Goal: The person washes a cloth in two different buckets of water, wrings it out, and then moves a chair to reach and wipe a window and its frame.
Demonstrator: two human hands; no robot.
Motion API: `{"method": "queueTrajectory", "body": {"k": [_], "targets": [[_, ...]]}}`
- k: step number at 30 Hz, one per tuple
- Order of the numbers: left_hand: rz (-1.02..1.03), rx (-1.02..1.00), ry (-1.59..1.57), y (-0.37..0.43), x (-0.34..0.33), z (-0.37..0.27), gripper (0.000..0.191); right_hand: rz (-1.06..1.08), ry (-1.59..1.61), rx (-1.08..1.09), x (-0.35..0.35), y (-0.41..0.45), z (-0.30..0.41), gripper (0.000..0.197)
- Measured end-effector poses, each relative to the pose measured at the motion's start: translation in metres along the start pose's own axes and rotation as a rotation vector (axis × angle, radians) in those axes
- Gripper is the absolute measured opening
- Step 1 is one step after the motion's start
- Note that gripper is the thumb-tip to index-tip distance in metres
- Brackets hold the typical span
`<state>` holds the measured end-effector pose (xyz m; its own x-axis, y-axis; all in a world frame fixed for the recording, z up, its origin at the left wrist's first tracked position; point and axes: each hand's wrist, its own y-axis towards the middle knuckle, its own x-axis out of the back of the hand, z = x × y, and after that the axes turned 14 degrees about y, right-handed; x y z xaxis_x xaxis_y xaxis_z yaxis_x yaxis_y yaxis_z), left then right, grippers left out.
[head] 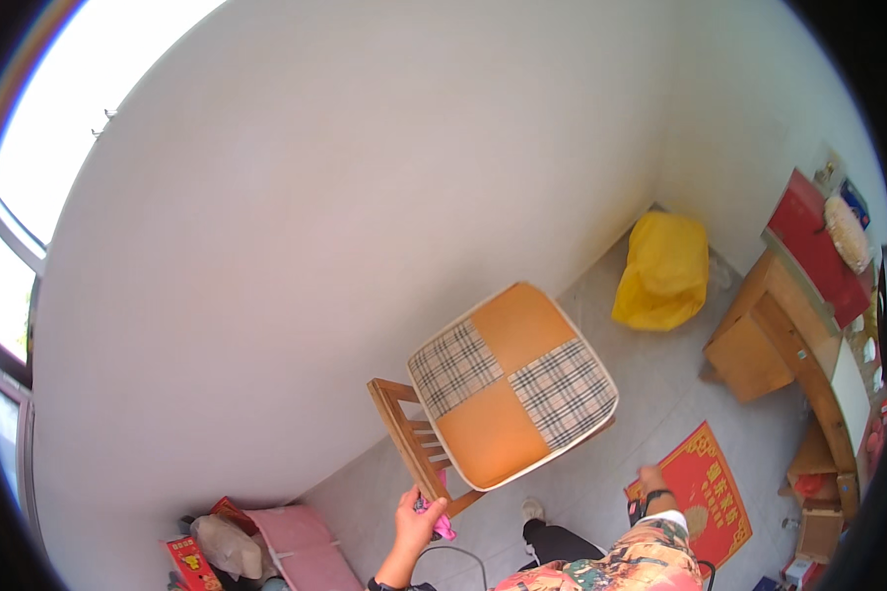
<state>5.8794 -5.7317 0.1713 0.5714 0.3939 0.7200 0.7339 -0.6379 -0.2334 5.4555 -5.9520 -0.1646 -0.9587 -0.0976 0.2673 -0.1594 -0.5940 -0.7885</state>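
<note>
A wooden chair (406, 432) stands by the white wall, its seat covered by a cushion (506, 384) with orange and plaid squares. At the near end of the chair's backrest is my left hand (414, 521), gripping a pink cloth (444, 527) against the wood. Some of that cloth shows on both sides of the top rail. My right hand (649, 480), with a dark band on the wrist, hangs to the right of the chair above a red mat (717, 495). I see nothing in it, but its fingers are blurred and partly hidden.
A yellow bag (665, 270) sits on the grey tiled floor in the corner. Along the right is a wooden desk (754, 358) with a red board (813, 244) on top. At lower left lie a pink padded item (299, 543) and a plastic bag (229, 547). A dark cable (473, 552) loops near my left arm.
</note>
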Motion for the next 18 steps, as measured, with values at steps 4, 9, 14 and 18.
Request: {"method": "queueTrajectory", "body": {"k": [4,9,14,18], "targets": [[0.107,0.089,-0.212,0.005,-0.008,0.010,0.059,0.011,0.257,-0.220,0.061,-0.068,-0.004,0.015],[-0.044,0.024,-0.136,0.004,-0.013,-0.009,0.066,0.071,0.092,-0.210,0.106,-0.062,0.004,0.014],[-0.007,0.079,-0.219,-0.006,-0.006,-0.007,0.060,0.109,0.108,-0.155,0.107,-0.035,0.039,0.016],[0.117,0.075,-0.185,0.010,-0.006,-0.036,0.054,0.291,-0.174,-0.014,0.100,0.037,0.051,0.024]]}}
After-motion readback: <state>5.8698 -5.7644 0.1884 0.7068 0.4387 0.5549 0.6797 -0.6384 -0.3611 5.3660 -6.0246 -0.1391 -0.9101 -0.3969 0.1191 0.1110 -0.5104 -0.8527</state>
